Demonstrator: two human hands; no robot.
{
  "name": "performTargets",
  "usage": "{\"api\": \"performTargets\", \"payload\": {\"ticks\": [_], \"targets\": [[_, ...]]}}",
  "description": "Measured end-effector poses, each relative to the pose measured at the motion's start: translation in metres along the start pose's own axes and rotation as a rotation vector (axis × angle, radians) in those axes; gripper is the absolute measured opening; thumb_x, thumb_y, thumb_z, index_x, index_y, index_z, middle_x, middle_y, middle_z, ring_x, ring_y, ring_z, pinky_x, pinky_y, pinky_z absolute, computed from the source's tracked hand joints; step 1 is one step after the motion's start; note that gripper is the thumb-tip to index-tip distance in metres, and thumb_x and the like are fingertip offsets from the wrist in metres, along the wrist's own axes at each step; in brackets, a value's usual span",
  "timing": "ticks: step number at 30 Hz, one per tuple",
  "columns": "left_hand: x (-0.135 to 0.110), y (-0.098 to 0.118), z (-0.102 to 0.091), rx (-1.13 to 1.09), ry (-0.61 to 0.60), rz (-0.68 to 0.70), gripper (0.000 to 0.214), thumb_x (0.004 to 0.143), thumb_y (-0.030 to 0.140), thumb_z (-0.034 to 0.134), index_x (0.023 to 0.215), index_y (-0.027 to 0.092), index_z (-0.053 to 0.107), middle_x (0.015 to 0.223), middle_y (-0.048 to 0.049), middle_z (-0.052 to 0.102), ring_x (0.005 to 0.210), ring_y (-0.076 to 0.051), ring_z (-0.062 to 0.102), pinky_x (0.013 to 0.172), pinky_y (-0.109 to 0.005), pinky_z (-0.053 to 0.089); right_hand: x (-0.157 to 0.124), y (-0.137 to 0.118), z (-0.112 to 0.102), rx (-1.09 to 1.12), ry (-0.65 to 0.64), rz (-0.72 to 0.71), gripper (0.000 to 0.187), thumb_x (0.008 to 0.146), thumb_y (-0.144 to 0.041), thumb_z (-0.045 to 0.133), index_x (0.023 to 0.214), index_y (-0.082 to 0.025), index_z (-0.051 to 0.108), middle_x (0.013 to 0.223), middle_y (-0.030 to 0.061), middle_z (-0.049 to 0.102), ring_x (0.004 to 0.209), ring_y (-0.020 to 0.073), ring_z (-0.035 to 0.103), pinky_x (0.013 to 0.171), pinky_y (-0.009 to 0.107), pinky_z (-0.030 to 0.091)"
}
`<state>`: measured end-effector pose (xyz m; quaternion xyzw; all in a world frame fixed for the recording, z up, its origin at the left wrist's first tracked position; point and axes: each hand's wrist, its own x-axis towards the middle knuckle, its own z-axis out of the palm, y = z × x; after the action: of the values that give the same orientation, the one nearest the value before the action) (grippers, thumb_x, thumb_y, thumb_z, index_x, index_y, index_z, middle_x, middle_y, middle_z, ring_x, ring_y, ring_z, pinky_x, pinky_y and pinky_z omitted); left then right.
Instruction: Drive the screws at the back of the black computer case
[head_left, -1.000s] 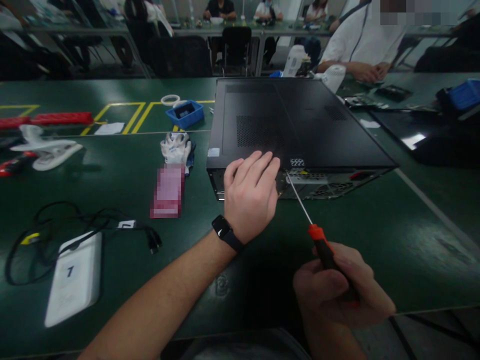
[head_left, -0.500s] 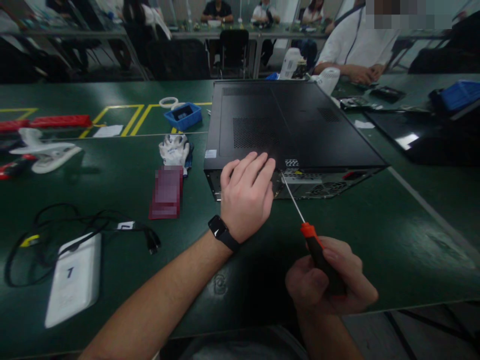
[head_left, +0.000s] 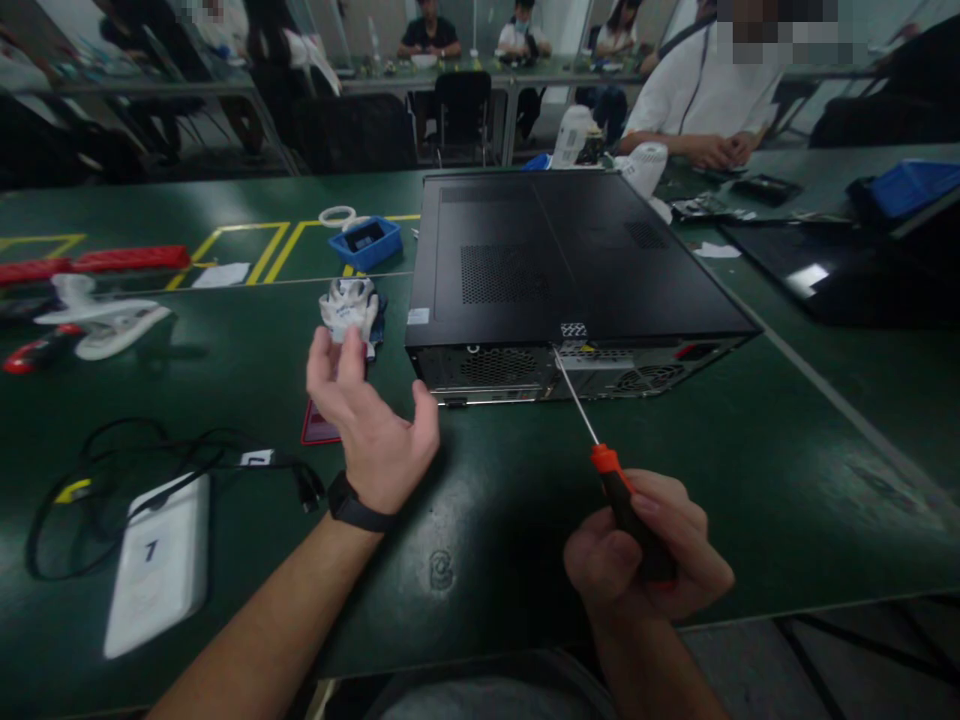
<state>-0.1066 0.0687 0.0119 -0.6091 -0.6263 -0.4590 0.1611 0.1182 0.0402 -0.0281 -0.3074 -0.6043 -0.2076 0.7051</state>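
Observation:
A black computer case (head_left: 555, 260) lies flat on the green table (head_left: 750, 450), its perforated rear panel facing me. My right hand (head_left: 649, 555) is closed around the handle of a red-and-black screwdriver (head_left: 611, 485); the thin shaft reaches up to the rear edge of the case under its lid. My left hand (head_left: 371, 420) hovers open to the left of the case, palm turned inward, fingers apart, holding nothing. It wears a dark wristband. A small red card (head_left: 316, 428) lies just beneath it.
White gloves (head_left: 349, 303) and a blue bin (head_left: 365, 242) lie left of the case. A white numbered box (head_left: 157, 560) with black cables (head_left: 90, 470) sits near left. Red tools (head_left: 97, 260) at far left. A person in white sits beyond the case.
My left hand has lifted off the case's near edge and swung left, opening above the red card. The screwdriver stays against the rear of the case.

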Motion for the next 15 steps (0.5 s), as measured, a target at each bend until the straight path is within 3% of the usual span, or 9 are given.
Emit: {"api": "performTargets", "payload": {"ticks": [5,8,15], "targets": [[-0.011,-0.043,0.015,0.045,-0.116,-0.131,0.087,0.082,0.026,0.065,0.157,0.0,0.028,0.156,-0.0311,0.03,0.152,-0.043,0.029,0.128,-0.057,0.027,0.0,-0.001,-0.003,-0.012,-0.046,0.043,0.027,0.091,-0.024,0.06,0.117,-0.017,0.06,0.092,0.0046,0.066,0.069,0.0166,0.063,0.055,0.034,0.055],[-0.016,-0.061,0.023,0.068,-0.191,-0.212,0.089,0.08,0.03,0.065,0.157,0.003,0.029,0.155,-0.0287,0.031,0.152,-0.044,0.03,0.126,-0.058,0.029,0.0,-0.001,-0.003,-0.019,-0.036,0.037,0.026,0.092,-0.025,0.059,0.116,-0.017,0.06,0.09,0.0043,0.065,0.068,0.0168,0.063,0.054,0.034,0.054],[-0.019,-0.075,0.028,0.084,-0.24,-0.241,0.091,0.079,0.032,0.066,0.157,0.002,0.031,0.154,-0.029,0.034,0.151,-0.044,0.033,0.124,-0.058,0.033,0.001,-0.001,0.002,0.013,0.019,0.047,0.024,0.09,-0.023,0.059,0.112,-0.015,0.063,0.087,0.004,0.064,0.067,0.0168,0.063,0.053,0.033,0.053]]}}
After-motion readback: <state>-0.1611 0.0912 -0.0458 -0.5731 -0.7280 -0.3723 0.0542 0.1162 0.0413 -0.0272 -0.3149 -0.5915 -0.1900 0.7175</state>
